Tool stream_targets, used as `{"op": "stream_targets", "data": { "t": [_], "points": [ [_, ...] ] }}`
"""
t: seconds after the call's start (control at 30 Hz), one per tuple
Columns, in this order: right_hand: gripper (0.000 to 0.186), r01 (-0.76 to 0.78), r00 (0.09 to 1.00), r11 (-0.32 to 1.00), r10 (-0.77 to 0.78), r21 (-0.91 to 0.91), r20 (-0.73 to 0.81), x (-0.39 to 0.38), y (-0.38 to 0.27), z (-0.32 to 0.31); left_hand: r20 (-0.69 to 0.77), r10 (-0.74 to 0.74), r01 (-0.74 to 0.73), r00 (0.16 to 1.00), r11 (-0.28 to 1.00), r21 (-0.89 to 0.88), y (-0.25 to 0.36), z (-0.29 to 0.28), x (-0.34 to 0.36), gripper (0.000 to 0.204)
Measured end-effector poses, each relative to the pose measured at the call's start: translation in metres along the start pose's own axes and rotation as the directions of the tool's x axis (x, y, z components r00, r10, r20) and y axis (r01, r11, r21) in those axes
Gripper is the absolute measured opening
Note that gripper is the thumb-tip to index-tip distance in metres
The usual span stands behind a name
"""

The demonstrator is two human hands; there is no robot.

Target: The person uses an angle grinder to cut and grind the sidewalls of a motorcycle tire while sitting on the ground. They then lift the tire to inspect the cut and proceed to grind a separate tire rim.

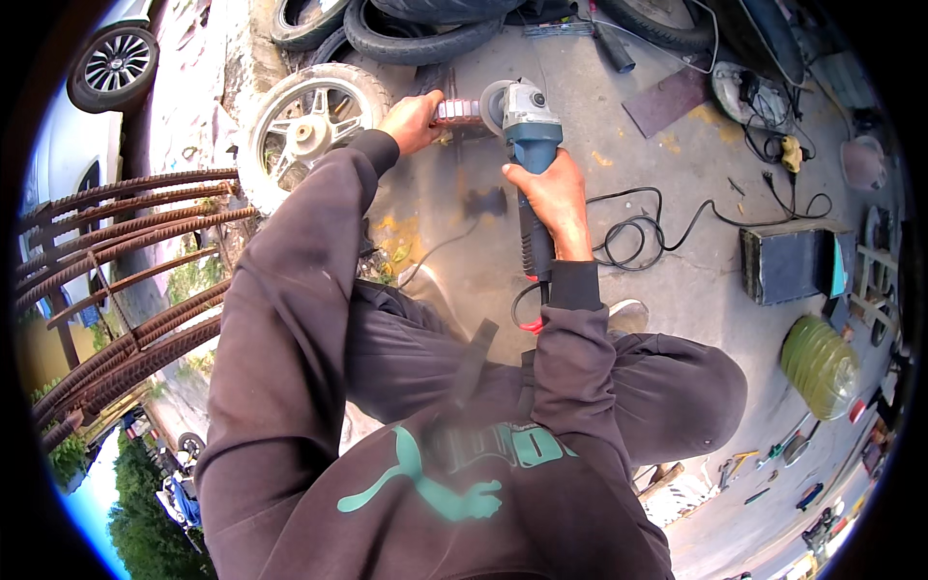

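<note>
My right hand [556, 198] is wrapped round the body of a blue and black angle grinder [534, 145] with a grey metal head. Its round disc [492, 107] points left, toward a small block with pale and reddish stripes [458, 111]. My left hand [414, 124] pinches that block at its left end. The block's right end is at the disc's edge; whether the two touch I cannot tell. Beside my left wrist stands a light-coloured spoked wheel [311, 133].
Several black tyres [416, 43] lie at the far side. Rusty rebar [126, 261] juts in from the left. A black cord [643, 242] loops over the concrete to the right, near a dark box [788, 263] and a yellowish plastic bottle [820, 367]. A car wheel [116, 66] shows far left.
</note>
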State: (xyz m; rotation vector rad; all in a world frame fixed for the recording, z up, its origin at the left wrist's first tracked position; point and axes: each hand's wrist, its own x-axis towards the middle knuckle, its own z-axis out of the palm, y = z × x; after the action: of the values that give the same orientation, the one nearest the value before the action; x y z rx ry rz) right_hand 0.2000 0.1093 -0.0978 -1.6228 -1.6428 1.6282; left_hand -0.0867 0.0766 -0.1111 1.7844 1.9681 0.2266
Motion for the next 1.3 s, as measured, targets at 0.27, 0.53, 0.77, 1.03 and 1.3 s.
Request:
{"op": "stream_targets", "data": {
  "t": [0.27, 0.53, 0.77, 1.03, 1.3],
  "points": [
    [0.053, -0.025, 0.999, 0.998, 0.024, -0.058, -0.026, 0.008, 0.01, -0.008, -0.001, -0.01, 0.01, 1.0, 1.0, 0.015, 0.0, 0.0, 0.001, 0.036],
    [0.057, 0.014, 0.998, 0.989, -0.023, -0.144, -0.057, -0.002, -0.008, 0.002, -0.003, 0.001, -0.001, 1.0, 1.0, 0.015, -0.002, 0.001, -0.001, 0.036],
    [0.06, 0.033, 0.998, 0.981, -0.042, -0.192, -0.038, 0.003, -0.013, -0.007, 0.011, -0.011, 0.011, 1.0, 1.0, 0.015, 0.003, -0.002, 0.001, 0.035],
    [0.058, -0.011, 1.0, 0.994, 0.009, -0.104, -0.022, 0.013, 0.006, -0.007, 0.011, -0.008, 0.008, 1.0, 1.0, 0.013, 0.001, -0.003, -0.004, 0.04],
    [0.05, -0.049, 0.998, 0.989, 0.042, 0.14, 0.051, 0.023, 0.024, -0.001, 0.024, -0.062, 0.062, 0.998, 0.998, 0.01, 0.001, -0.006, -0.007, 0.038]
  ]
}}
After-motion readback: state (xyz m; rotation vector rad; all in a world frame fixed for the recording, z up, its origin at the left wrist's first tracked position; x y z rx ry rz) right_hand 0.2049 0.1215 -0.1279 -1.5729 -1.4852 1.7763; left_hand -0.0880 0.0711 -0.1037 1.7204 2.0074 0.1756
